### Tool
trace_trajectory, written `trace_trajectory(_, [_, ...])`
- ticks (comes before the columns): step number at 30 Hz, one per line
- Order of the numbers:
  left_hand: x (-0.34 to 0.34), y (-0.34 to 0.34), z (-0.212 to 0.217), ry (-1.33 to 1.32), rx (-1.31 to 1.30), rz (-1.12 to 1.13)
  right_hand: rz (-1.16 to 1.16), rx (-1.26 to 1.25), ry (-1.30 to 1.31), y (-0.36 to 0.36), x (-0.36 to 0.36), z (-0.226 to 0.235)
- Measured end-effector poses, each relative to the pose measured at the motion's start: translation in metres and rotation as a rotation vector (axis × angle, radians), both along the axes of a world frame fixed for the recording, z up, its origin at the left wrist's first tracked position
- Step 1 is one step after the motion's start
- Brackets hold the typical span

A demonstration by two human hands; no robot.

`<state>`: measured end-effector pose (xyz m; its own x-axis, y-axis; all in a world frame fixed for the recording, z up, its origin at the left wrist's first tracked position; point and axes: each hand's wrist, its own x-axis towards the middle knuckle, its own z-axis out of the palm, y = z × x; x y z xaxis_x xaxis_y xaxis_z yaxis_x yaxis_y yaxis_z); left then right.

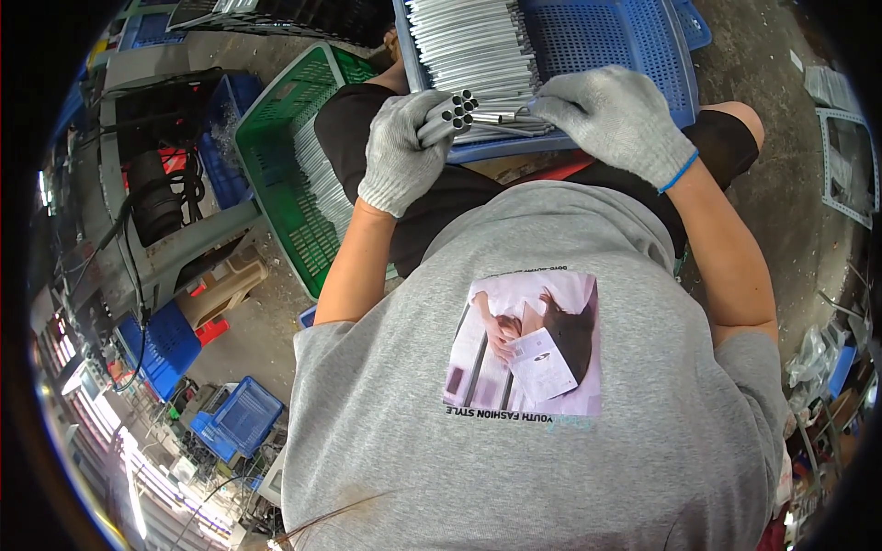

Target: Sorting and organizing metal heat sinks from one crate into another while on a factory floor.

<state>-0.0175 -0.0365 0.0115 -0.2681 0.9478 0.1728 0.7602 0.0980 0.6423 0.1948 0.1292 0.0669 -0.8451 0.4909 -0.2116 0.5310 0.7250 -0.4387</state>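
Grey-white knitted gloves are worn on both hands, and both forearms are bent inward from the sides of a grey T-shirt. The left hand is raised at the near left corner of a blue perforated plastic basket, its fingers curled tightly around a bundle of slim silvery metal tubes. The right hand, its glove edged in blue at the wrist, is held palm down over the basket's near side, with its fingers extended leftward and bent toward the loose tubes there; whether one is gripped cannot be told. About seven open ends can be counted in the bundle, though some overlap. Two tube-bearing baskets are seen: the blue one, whose left part is filled by a stack too dense to be counted, and a green perforated plastic basket at the left. The bundle's long axis is slanted from lower left to upper right, its hollow ends turned rightward, while the stacked tubes are laid roughly left to right.
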Motion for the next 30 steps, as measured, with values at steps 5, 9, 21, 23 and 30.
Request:
trace_trajectory(5, [0.008, 0.000, 0.000, 0.011, 0.010, 0.016, -0.002, -0.136, -0.007, -0.002, 0.005, 0.008])
trace_trajectory(9, [0.011, 0.008, -0.001, 0.061, -0.082, 0.059, -0.051, -0.124, -0.005, 0.004, 0.008, -0.003])
trace_trajectory(21, [0.016, 0.050, -0.063, 0.547, -0.266, 0.074, -0.198, 0.045, -0.017, 0.006, 0.029, -0.034])
trace_trajectory(23, [0.018, 0.051, -0.051, 0.467, -0.291, 0.069, -0.196, 0.062, 0.004, 0.006, 0.032, -0.034])
trace_trajectory(30, [-0.006, 0.029, -0.038, -0.147, -0.178, -0.008, -0.131, 0.028, 0.067, 0.002, 0.027, -0.014])
